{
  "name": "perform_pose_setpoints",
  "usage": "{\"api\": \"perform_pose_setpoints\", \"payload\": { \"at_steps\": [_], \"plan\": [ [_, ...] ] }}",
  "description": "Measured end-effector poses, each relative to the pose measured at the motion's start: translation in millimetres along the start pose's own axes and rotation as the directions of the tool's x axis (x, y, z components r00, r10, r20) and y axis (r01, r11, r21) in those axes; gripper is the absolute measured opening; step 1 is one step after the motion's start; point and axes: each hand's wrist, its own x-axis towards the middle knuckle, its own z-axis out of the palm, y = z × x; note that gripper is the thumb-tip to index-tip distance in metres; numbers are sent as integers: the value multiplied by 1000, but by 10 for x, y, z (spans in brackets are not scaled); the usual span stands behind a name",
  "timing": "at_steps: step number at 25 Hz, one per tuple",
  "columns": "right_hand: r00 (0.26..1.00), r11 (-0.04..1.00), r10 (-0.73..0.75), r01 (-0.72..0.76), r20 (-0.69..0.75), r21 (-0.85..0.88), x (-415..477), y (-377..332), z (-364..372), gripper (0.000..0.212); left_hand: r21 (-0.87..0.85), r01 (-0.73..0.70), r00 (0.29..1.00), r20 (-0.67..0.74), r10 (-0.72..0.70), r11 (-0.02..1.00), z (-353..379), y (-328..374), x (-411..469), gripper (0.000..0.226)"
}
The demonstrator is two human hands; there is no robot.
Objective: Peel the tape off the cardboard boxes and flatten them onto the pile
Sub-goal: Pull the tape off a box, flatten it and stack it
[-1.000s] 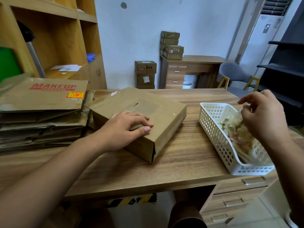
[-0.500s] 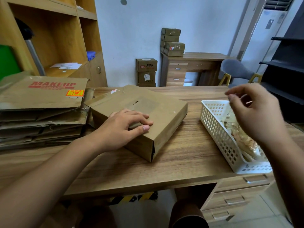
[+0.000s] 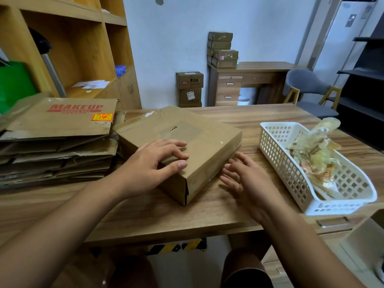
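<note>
A flat brown cardboard box (image 3: 199,140) lies at an angle in the middle of the wooden desk (image 3: 239,115). My left hand (image 3: 153,163) rests palm-down on its near top, fingers spread over the edge. My right hand (image 3: 247,179) hovers open beside the box's right side, fingertips close to the cardboard, holding nothing. At the left stands the pile of flattened boxes (image 3: 58,142), its top sheet printed MAKEUP. A white plastic basket (image 3: 291,169) at the right holds crumpled peeled tape (image 3: 311,150).
The box's far left corner touches the pile. Wooden shelves (image 3: 79,48) rise behind the pile. More taped boxes (image 3: 223,50) stand on a far desk and on the floor (image 3: 190,88). A grey chair (image 3: 307,88) sits at the back right. Desk drawers lie under the basket.
My right hand left the basket, dropped the tape there and came down left to the box's right side. My left hand stayed on the box.
</note>
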Motion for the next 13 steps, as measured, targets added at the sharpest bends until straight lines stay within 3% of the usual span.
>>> {"api": "perform_pose_setpoints", "payload": {
  "at_steps": [5, 9, 13],
  "plan": [
    [984, 998, -59, 59, -170, -9, 267, -180, -52, 53, 187, -56, 998, 47, 48, 981, 52, 57, -142, 74],
    [991, 998, 2, -10, -130, -63, 387, -273, -139, 29, 210, -69, 998, 12, 68, 975, 66, 49, -188, 66],
    [987, 996, -49, 36, -155, -87, 391, -263, -228, 35, 215, -72, 997, 29, 67, 974, 49, 18, -209, 61]
  ]
}}
